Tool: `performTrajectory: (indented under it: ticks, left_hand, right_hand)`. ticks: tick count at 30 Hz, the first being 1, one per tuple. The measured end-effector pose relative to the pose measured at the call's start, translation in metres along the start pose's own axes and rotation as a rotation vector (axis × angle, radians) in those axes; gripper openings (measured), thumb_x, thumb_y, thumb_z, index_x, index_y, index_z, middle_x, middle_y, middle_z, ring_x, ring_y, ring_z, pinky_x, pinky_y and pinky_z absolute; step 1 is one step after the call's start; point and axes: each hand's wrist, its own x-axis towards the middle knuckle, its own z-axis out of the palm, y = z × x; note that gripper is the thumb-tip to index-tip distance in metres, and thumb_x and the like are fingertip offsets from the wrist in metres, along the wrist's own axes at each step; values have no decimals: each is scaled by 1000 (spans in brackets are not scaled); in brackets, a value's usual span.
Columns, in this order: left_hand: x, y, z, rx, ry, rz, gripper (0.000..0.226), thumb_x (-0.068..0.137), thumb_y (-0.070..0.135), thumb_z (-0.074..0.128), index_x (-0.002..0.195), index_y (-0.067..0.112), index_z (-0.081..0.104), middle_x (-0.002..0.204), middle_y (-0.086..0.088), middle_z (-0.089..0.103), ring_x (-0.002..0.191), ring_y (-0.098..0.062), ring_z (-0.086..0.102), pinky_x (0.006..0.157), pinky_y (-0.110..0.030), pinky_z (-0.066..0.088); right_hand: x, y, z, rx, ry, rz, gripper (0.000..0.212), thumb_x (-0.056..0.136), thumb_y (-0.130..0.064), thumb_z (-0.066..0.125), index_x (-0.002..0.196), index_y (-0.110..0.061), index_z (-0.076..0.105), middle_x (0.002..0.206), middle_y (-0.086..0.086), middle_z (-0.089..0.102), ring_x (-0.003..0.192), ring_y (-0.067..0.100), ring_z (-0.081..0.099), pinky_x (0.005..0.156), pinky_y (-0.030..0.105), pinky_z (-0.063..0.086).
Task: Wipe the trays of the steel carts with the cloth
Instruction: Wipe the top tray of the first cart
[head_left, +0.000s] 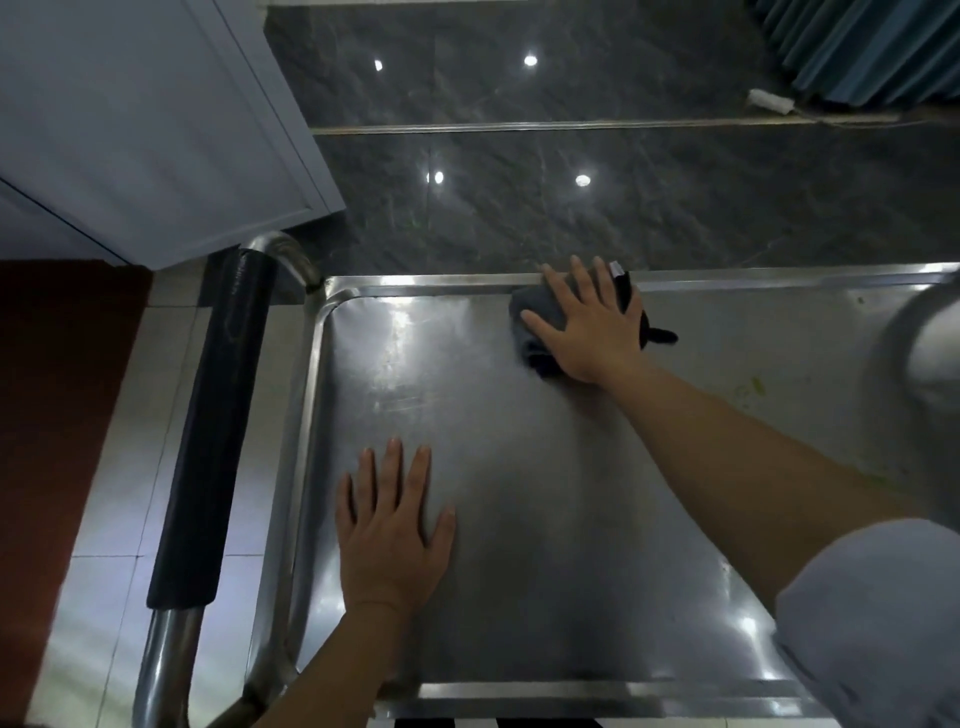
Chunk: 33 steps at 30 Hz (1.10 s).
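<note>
With your right hand (587, 325) pressing flat on the cloth (535, 332) at the tray's (519, 519) far rim and your left hand (392, 525) splayed empty, overreaching may roll the cart.

- My left hand (390, 525) is bare: no glove, ring or watch, the nails cut short.
- My left forearm is uncovered down to the bottom of the view.
- My right hand (587, 325) is bare as well, the forearm uncovered to above the elbow.
- On my right upper arm is a short, loose, pale grey-blue sleeve (872, 623).
</note>
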Motion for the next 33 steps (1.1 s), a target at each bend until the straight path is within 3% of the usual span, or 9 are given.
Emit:
performTrajectory:
  ticks: [4, 9, 15, 25, 33]
  left_hand:
    - [0, 1, 0, -12, 14, -7, 71, 95, 62, 26, 158, 30, 23, 166, -4, 15, 154, -30, 3, 123, -54, 9]
    - [0, 1, 1, 0, 19, -22, 71, 94, 62, 27, 158, 30, 23, 165, -5, 18, 153, -32, 6, 122, -54, 10]
    - [-1, 1, 1, 21, 22, -22, 72, 94, 62, 24, 158, 30, 19, 166, -6, 15, 153, -32, 5, 123, -52, 6]
    - [-3, 5, -5, -13, 6, -31, 74, 91, 63, 20, 157, 32, 20, 165, -7, 17, 151, -35, 11, 122, -54, 7]
    - [-6, 3, -11, -77, -52, -13, 72, 93, 61, 24, 158, 32, 11, 167, -4, 4, 153, -33, 0, 121, -54, 3]
  right_hand:
    - [-2, 26, -6, -5, 5, 96, 75, 91, -79, 18, 156, -47, -1, 168, -7, -9, 153, 18, -16, 118, 60, -5]
    - [-18, 11, 4, 58, 30, 164, 76, 93, -77, 14, 158, -41, 0, 169, 0, -5, 153, 26, -14, 118, 65, -4]
    - [-99, -7, 34, 28, 119, 75, 73, 95, -71, 15, 158, -34, 12, 167, 3, 11, 154, 31, -1, 117, 66, 2]
    - [-266, -1, 76, 31, 52, 129, 73, 94, -73, 19, 158, -40, 10, 168, -5, 8, 155, 24, -2, 118, 63, 1]
    - [-342, 10, 75, 15, -77, 258, 71, 93, -75, 10, 155, -46, -9, 168, -9, -6, 153, 20, -12, 119, 58, -4]
